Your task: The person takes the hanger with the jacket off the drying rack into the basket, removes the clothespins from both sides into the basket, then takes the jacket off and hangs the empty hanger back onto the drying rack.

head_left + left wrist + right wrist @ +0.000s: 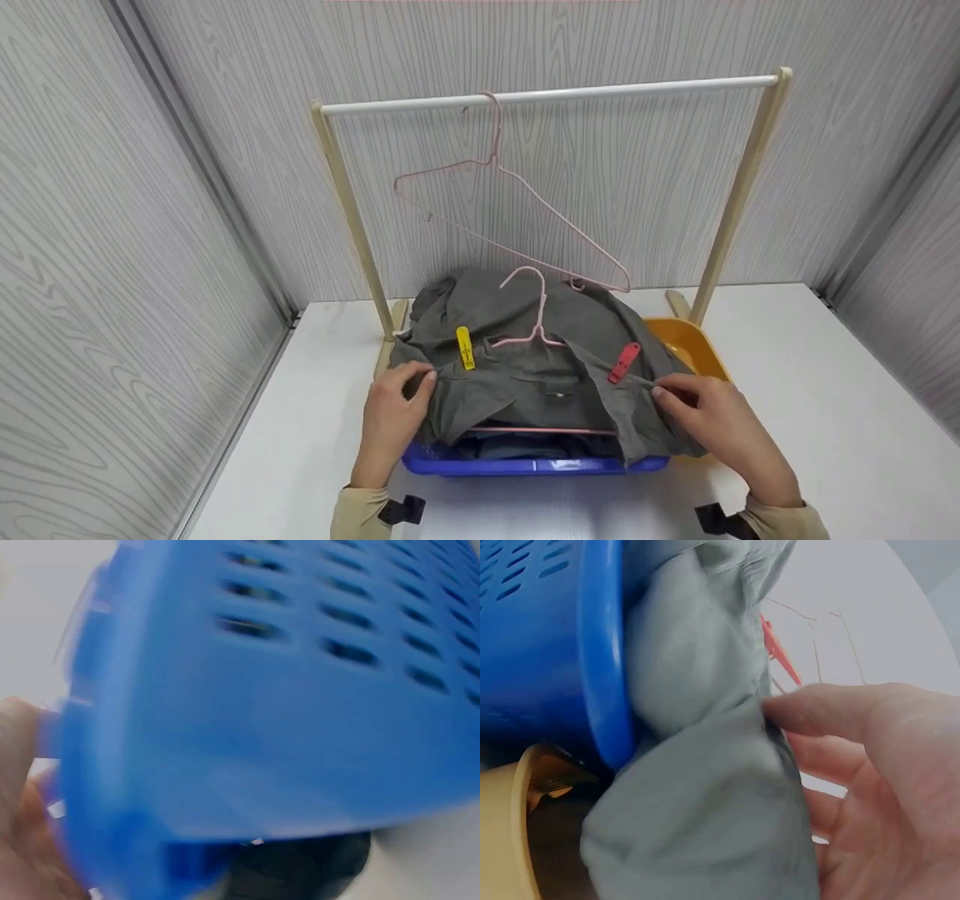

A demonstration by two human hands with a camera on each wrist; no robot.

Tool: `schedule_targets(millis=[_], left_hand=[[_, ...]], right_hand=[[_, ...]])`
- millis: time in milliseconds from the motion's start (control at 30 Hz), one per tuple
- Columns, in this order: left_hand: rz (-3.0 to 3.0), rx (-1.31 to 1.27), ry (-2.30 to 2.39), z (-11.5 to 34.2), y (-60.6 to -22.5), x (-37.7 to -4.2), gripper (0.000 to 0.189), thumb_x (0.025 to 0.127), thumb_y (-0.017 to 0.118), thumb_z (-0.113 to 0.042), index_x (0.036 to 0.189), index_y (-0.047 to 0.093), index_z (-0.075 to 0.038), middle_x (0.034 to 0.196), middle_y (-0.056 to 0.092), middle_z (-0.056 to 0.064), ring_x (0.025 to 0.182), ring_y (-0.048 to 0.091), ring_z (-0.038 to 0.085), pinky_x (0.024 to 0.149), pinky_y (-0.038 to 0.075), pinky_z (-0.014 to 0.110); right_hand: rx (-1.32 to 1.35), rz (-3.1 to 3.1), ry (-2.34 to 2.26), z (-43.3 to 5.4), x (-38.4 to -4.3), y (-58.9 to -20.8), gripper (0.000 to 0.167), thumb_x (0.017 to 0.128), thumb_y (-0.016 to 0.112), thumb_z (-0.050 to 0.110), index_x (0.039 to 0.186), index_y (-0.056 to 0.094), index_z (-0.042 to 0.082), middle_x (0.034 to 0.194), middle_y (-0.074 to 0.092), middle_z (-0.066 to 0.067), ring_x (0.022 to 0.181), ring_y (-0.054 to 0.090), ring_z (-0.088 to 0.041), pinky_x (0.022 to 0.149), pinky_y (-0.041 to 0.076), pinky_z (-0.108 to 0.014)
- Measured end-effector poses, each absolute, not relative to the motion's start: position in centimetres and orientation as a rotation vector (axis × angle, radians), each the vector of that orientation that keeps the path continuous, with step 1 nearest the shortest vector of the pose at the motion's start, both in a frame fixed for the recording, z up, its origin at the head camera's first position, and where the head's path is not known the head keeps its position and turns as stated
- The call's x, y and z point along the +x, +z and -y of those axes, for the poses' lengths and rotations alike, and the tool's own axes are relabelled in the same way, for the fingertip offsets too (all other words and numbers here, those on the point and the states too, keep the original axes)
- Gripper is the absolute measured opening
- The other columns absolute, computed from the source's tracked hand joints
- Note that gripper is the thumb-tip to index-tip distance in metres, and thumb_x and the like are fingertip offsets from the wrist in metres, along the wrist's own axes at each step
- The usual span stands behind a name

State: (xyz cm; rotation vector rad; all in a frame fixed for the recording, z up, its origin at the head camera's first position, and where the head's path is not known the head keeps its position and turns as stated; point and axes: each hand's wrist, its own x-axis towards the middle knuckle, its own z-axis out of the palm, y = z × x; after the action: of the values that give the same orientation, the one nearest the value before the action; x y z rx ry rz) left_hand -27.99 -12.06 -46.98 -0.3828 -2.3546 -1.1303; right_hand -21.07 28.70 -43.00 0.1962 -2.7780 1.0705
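Observation:
A dark grey garment (487,300) is spread over a blue basket (480,466), with a pink hanger (538,315) at its middle. Clipped to the cloth are a yellow clothespin (466,348) on the left and a red clothespin (624,363) on the right. My left hand (394,409) pinches the garment's left edge between thumb and forefinger. On the opposite edge, my right hand (716,420) pinches the cloth near the red clothespin. The left wrist view is blurred and filled mostly by the basket's slotted side (300,727); the cloth at those fingertips is hidden there.
Behind the garment stands a wooden rack with a white rail (637,88). A second pink hanger (566,217) hangs from it, its lower corner close to the cloth. A yellow basket (686,341) sits to the right, partly under the garment.

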Motion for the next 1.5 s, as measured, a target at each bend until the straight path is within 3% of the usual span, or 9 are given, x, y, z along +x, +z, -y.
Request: schedule_targets(millis=[167,367,567,767,1133,1333,1500], left_hand=[[2.38,-0.486,-1.233,12.5,-46.0,-27.4,0.008,0.095,0.068,-0.017,0.1,0.073,-0.013,0.099,0.069,-0.002,0.094,0.064,0.017,0.083,0.05,0.041],[2.391,-0.522,-1.326,12.8,-45.7,-27.2,0.007,0.094,0.068,-0.015,0.099,0.073,-0.016,0.099,0.069,-0.007,0.09,0.062,0.012,0.08,0.05,0.035],[2.404,-0.52,-1.439,13.2,-45.4,-27.2,0.009,0.094,0.068,-0.012,0.1,0.074,-0.015,0.097,0.068,-0.006,0.088,0.059,0.014,0.078,0.048,0.032],[2.398,-0.549,-1.526,13.7,-45.2,-27.2,0.012,0.093,0.068,-0.008,0.103,0.075,-0.012,0.098,0.068,-0.001,0.088,0.058,0.018,0.078,0.047,0.032],[2.392,-0.53,-1.619,13.9,-45.9,-27.7,0.01,0.093,0.069,-0.012,0.101,0.075,-0.013,0.098,0.07,-0.002,0.089,0.06,0.019,0.079,0.047,0.032],[2.366,-0.526,-1.64,13.6,-45.9,-27.6,0.011,0.093,0.069,-0.01,0.101,0.075,-0.012,0.1,0.069,0.0,0.09,0.06,0.019,0.08,0.047,0.033],[2.37,-0.504,-1.626,13.0,-43.6,-26.2,0.011,0.092,0.066,0.0,0.1,0.073,-0.002,0.098,0.07,0.008,0.088,0.06,0.023,0.078,0.047,0.032]], right_hand=[[0.239,2.643,1.232,-27.3,-20.9,-42.7,0.036,0.099,0.059,0.038,0.125,0.067,0.014,0.111,0.068,0.0,0.096,0.063,-0.013,0.08,0.051,-0.024],[0.296,2.349,1.382,-25.7,-20.9,-42.8,0.042,0.097,0.065,0.014,0.137,0.056,0.013,0.116,0.067,-0.004,0.098,0.063,-0.012,0.079,0.051,-0.02],[0.238,2.251,1.407,-25.3,-20.8,-43.0,0.031,0.09,0.071,0.006,0.121,0.067,0.01,0.102,0.068,-0.001,0.086,0.064,-0.014,0.073,0.051,-0.019],[0.329,2.232,1.341,-25.0,-20.6,-42.6,0.033,0.086,0.074,0.0,0.117,0.067,0.012,0.101,0.067,-0.002,0.089,0.06,-0.015,0.075,0.047,-0.017],[0.391,2.138,1.138,-24.8,-20.3,-42.6,0.029,0.08,0.074,-0.011,0.105,0.068,0.003,0.097,0.067,-0.005,0.083,0.057,-0.012,0.075,0.044,-0.015],[0.343,2.038,1.151,-25.6,-20.2,-42.5,0.027,0.082,0.071,-0.013,0.105,0.069,0.0,0.096,0.068,-0.007,0.088,0.063,-0.009,0.081,0.047,-0.015],[0.269,1.988,1.041,-27.2,-20.1,-41.8,0.034,0.08,0.072,-0.013,0.112,0.067,-0.003,0.1,0.067,-0.011,0.091,0.061,-0.005,0.081,0.045,-0.012]])
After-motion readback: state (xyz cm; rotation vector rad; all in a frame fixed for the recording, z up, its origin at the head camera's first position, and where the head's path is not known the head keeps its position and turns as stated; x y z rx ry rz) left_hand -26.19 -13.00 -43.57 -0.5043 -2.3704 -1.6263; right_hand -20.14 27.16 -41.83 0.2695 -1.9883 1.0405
